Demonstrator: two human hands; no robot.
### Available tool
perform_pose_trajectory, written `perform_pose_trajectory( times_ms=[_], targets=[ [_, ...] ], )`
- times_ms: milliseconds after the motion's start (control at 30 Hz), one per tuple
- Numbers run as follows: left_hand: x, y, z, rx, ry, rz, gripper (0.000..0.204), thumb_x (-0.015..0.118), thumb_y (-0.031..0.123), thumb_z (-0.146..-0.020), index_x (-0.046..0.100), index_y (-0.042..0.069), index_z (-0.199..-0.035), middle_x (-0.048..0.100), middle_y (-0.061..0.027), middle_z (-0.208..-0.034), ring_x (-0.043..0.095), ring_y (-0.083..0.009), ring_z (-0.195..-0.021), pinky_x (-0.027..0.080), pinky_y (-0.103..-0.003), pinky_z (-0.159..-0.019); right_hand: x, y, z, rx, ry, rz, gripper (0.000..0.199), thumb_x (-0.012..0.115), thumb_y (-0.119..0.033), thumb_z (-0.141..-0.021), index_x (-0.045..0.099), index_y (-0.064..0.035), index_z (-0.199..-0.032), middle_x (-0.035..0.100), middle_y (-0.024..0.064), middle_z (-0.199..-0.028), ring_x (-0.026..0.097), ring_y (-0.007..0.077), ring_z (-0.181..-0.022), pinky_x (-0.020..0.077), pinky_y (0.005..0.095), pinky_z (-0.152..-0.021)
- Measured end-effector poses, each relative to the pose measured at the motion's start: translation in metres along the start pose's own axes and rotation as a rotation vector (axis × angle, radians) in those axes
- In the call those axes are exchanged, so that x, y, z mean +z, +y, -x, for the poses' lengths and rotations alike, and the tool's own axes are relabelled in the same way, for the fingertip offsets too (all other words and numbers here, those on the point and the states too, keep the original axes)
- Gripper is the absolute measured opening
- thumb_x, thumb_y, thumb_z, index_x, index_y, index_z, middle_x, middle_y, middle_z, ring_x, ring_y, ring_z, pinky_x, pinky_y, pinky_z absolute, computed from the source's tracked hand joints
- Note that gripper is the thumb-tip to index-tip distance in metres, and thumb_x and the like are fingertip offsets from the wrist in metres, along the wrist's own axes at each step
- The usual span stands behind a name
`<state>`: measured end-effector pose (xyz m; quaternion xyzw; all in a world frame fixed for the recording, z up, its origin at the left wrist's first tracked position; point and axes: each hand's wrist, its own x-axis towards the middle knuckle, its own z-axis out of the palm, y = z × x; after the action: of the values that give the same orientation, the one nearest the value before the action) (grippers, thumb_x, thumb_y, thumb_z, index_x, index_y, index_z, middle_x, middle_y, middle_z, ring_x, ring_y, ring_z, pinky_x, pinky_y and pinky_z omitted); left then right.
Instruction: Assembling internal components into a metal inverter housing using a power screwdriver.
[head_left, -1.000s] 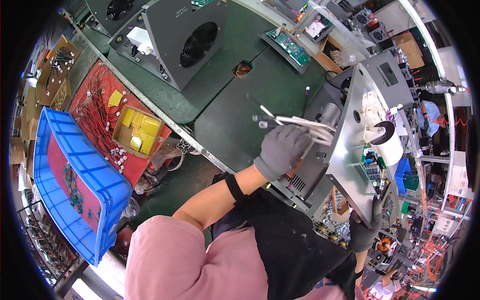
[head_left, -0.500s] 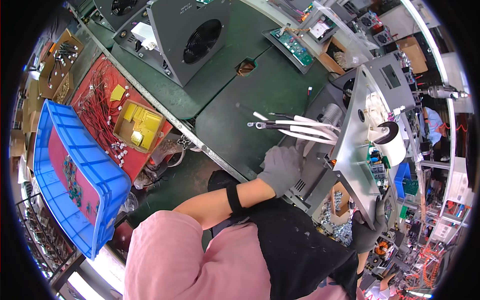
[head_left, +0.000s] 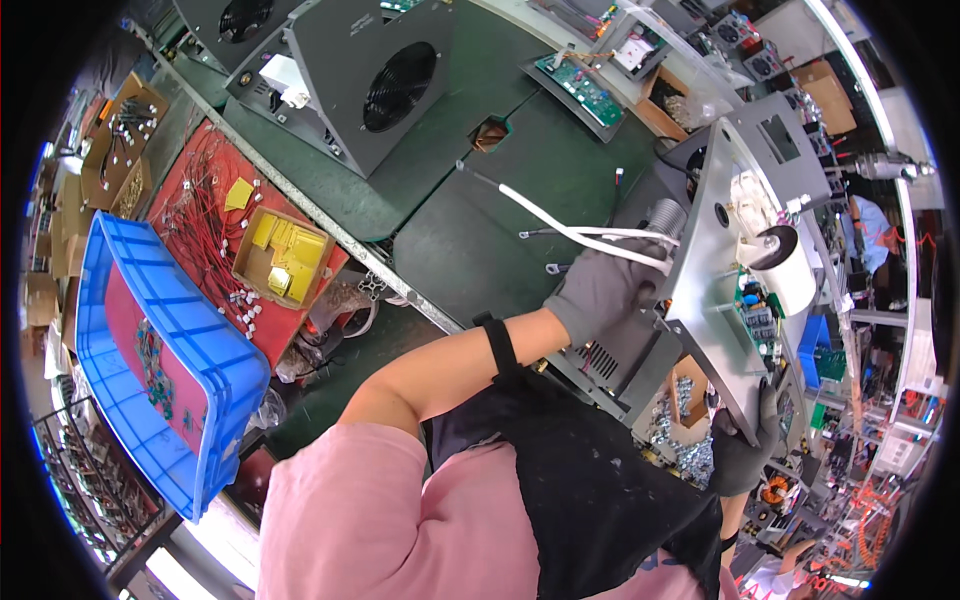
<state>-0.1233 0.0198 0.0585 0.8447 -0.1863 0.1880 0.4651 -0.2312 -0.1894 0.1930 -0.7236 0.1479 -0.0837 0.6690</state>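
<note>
An upright metal panel (head_left: 705,290) carries circuit boards, a white cylinder (head_left: 785,283) and other parts on its right side. White cables (head_left: 590,236) with metal lugs run out leftward from it, over a grey vented chassis (head_left: 610,365). My left hand (head_left: 600,295), in a grey glove, is closed around some of these cables close to the panel; its fingertips are partly hidden. One lug pokes out beside that hand. My right hand (head_left: 742,455), also gloved, grips the panel's lower edge. Beside the panel is a ribbed grey tube (head_left: 667,217).
A grey housing with a fan (head_left: 375,95) stands on the green bench at the back left. A circuit board (head_left: 580,92) lies at the back. To the left are a blue bin (head_left: 165,300) and a box of yellow pieces (head_left: 245,258). Screws (head_left: 690,450) lie near my right hand.
My left hand has moved right and up from the chassis onto the cables. The cables have shifted and spread, one now reaching farther up left. My right hand stays on the panel edge.
</note>
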Motion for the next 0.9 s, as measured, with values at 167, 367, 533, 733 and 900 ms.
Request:
perform_pose_trajectory(
  times_ms=[167, 367, 533, 733, 900],
  targets=[
    [-0.014, -0.013, -0.015, -0.319, -0.464, -0.136, 0.026, 0.057, 0.029, -0.082, 0.062, 0.017, -0.104, 0.062, -0.0105, -0.102, 0.061, -0.0297, -0.088, 0.05, -0.04, -0.074, -0.002, 0.003, 0.004, -0.016, 0.003, 0.114, 0.034, 0.038, -0.027, -0.097, 0.051, 0.0031, -0.108, 0.057, 0.0086, -0.083, 0.049, 0.0088, -0.06, 0.0331, 0.018, -0.047],
    [-0.003, 0.019, 0.013, -0.7, -0.635, 0.583, 0.027, 0.055, 0.018, -0.084, 0.057, 0.001, -0.105, 0.064, -0.0177, -0.086, 0.062, -0.029, -0.076, 0.051, -0.038, -0.067, -0.022, 0.019, 0.007, -0.215, -0.108, 0.4, 0.036, 0.056, -0.007, -0.086, 0.049, 0.0057, -0.119, 0.06, 0.0118, -0.096, 0.059, 0.0137, -0.08, 0.0482, 0.022, -0.064],
    [0.054, 0.042, 0.054, -1.178, -0.306, 1.153, 0.032, 0.062, 0.017, -0.078, 0.059, 0.005, -0.108, 0.063, -0.0163, -0.095, 0.059, -0.0335, -0.093, 0.048, -0.045, -0.082, -0.034, 0.064, 0.013, 0.067, -0.182, 0.042, 0.039, 0.059, 0.0, -0.085, 0.048, 0.0034, -0.122, 0.058, 0.0097, -0.11, 0.058, 0.0137, -0.096, 0.0482, 0.0255, -0.08],
    [0.077, 0.043, 0.075, -1.018, -0.183, 0.985, 0.031, 0.062, 0.016, -0.078, 0.06, 0.006, -0.108, 0.063, -0.0158, -0.096, 0.059, -0.0337, -0.094, 0.047, -0.045, -0.083, -0.064, 0.137, 0.01, -0.058, -0.362, 0.473, 0.028, 0.039, -0.017, -0.099, 0.049, -0.0001, -0.119, 0.055, 0.0074, -0.112, 0.055, 0.0141, -0.101, 0.0453, 0.0259, -0.086],
    [0.087, 0.047, 0.076, -0.924, -0.115, 0.849, 0.031, 0.061, 0.015, -0.078, 0.06, 0.006, -0.108, 0.063, -0.0154, -0.097, 0.058, -0.034, -0.095, 0.047, -0.044, -0.084, -0.077, 0.172, 0.014, 0.102, -0.437, 0.118, 0.033, 0.056, -0.02, -0.09, 0.052, -0.0015, -0.117, 0.056, 0.0091, -0.113, 0.055, 0.0168, -0.102, 0.0452, 0.0306, -0.087]
  ],
)
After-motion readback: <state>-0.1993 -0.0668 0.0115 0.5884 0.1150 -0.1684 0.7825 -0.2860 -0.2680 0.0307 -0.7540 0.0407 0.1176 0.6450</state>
